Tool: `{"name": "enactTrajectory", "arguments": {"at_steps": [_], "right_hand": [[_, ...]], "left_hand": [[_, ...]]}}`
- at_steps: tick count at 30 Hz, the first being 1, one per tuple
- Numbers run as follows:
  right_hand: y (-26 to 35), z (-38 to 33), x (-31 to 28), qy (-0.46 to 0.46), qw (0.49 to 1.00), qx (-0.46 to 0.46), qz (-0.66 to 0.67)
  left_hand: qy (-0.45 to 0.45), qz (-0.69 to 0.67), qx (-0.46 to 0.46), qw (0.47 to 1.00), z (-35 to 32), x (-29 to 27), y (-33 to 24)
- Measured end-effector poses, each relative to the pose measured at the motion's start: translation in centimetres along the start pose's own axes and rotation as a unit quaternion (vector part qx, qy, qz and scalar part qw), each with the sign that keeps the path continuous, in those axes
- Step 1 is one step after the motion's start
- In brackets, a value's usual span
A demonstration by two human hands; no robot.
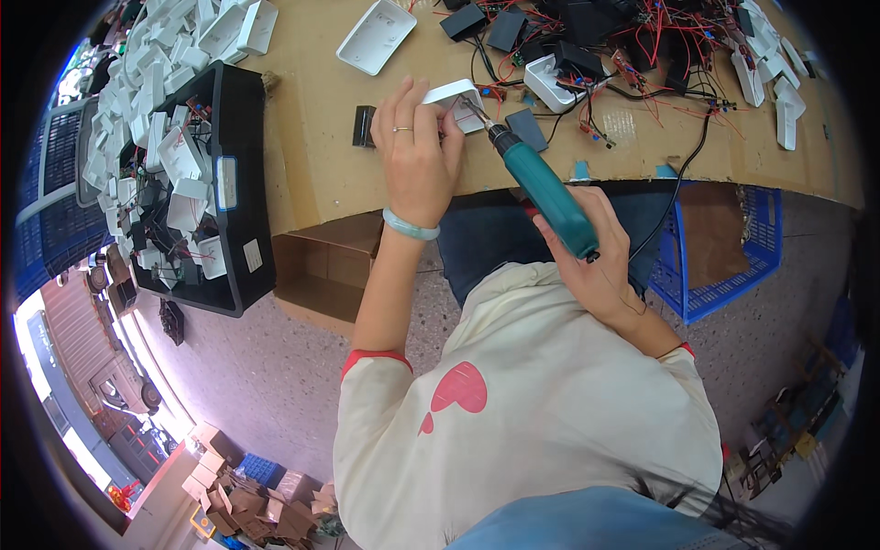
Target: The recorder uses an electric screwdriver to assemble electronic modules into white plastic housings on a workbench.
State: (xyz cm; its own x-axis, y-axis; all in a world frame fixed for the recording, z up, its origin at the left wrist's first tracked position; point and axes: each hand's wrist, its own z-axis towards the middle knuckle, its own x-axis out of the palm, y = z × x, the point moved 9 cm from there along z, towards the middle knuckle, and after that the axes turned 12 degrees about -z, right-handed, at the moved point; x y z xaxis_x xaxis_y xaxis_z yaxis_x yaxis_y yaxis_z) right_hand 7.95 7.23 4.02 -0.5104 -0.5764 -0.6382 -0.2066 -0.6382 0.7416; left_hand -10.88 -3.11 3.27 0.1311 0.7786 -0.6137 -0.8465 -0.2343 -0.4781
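Note:
My right hand (598, 266) is wrapped round the rear of a green electric screwdriver (543, 188). Its metal bit points up and left into a small white plastic housing (467, 119). My left hand (417, 170) grips that housing from the left, fingers bent over it, and hides part of its inside. A small black block (364, 126) lies just left of my left hand's fingers. Right of the bit is a flat dark grey piece (527, 129). Whether the bit sits on a screw is too small to tell.
On the cardboard-covered table (312, 174) lie a white shell (376, 37) and black boxes tangled with red wires (642, 46). A black crate (243, 183) heaped with white casings stands at the left. A blue basket (724, 298) is below the table edge; a black cable (701, 147) hangs over it.

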Motion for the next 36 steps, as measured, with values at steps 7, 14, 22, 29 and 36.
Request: {"name": "enactTrajectory", "arguments": {"at_steps": [7,14,22,29,36], "right_hand": [[-0.3,-0.1,0.4,0.01,1.0,0.011,-0.003],[-0.4,-0.2,0.4,0.019,1.0,0.011,-0.02],[0.5,-0.1,-0.2,0.009,1.0,-0.005,-0.026],[0.4,-0.3,-0.3,0.011,1.0,-0.003,-0.027],[0.6,-0.4,-0.6,0.013,1.0,-0.005,-0.023]], "left_hand": [[0.001,0.01,-0.007,1.0,0.0,0.0,0.0],[-0.001,0.007,0.003,1.0,0.0,0.0,-0.1],[-0.004,-0.003,0.003,1.0,-0.1,0.0,0.1],[-0.002,-0.013,0.001,1.0,-0.1,-0.1,0.1],[0.001,-0.004,0.002,1.0,-0.1,0.0,0.1]]}}
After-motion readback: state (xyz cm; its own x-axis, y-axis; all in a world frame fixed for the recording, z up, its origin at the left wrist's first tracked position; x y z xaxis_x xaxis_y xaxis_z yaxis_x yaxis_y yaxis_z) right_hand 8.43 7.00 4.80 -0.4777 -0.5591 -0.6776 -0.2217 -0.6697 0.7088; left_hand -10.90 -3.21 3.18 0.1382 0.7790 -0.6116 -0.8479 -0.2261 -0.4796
